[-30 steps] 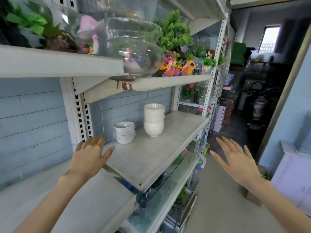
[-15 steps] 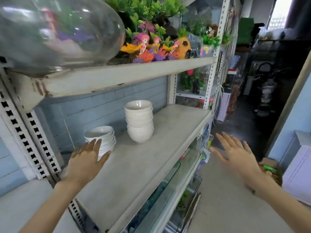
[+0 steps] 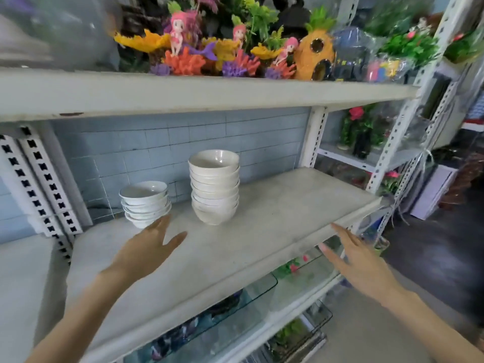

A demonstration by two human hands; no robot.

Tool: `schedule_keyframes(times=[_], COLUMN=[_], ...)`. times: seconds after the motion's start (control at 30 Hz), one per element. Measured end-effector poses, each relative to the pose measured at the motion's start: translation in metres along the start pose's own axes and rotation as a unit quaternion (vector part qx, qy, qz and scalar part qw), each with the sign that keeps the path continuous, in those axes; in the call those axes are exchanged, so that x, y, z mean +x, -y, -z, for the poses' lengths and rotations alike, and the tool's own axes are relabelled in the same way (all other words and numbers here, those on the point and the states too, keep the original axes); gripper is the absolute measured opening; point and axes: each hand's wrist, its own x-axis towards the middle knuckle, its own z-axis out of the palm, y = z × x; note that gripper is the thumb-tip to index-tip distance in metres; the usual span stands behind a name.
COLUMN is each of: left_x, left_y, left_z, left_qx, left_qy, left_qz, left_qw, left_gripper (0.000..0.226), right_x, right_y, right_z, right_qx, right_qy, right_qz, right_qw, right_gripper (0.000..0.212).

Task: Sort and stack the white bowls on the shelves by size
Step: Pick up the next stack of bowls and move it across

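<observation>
1. The white bowls are sitting in two piles on the middle shelf (image 3: 288, 205), near the blue wall. The short pile (image 3: 145, 203) of wide bowls is standing on the left. The tall pile (image 3: 214, 187) of deeper bowls is standing just beside it, not touching it.
2. The left hand (image 3: 146, 247) is hovering right in front of the short pile. Its fingers are straight and spread wide, and it is holding nothing. I cannot tell if the fingertips are touching the bottom bowl.
3. The right hand (image 3: 358, 265) is hanging wide open too, by the front edge of the shelf. It is holding nothing and is well apart from the bowls.
4. I am guessing a pile is about to be picked up or checked. It is best to be holding a pile low, with both hands, and going slowly, because the tall pile is looking tippy.
5. A pineapple house (image 3: 314, 56) and little dolls are standing on the shelf above, so lifting bowls only a little is safer.
</observation>
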Motion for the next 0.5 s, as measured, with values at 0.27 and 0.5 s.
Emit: schedule_keyframes(times=[0.27, 0.5], left_x=[0.044, 0.112], left_y=[-0.003, -0.01], left_z=[-0.01, -0.01], left_qx=[-0.14, -0.278], left_qy=[0.044, 0.025], left_qz=[-0.014, -0.015], left_qw=[0.989, 0.96], left_gripper=[0.088, 0.141], right_x=[0.092, 0.16], right_y=[0.03, 0.072], right_z=[-0.006, -0.029], right_qx=[0.193, 0.328], right_qy=[0.064, 0.12], right_qz=[0.087, 0.177], right_qw=[0.975, 0.92], right_gripper=[0.089, 0.093])
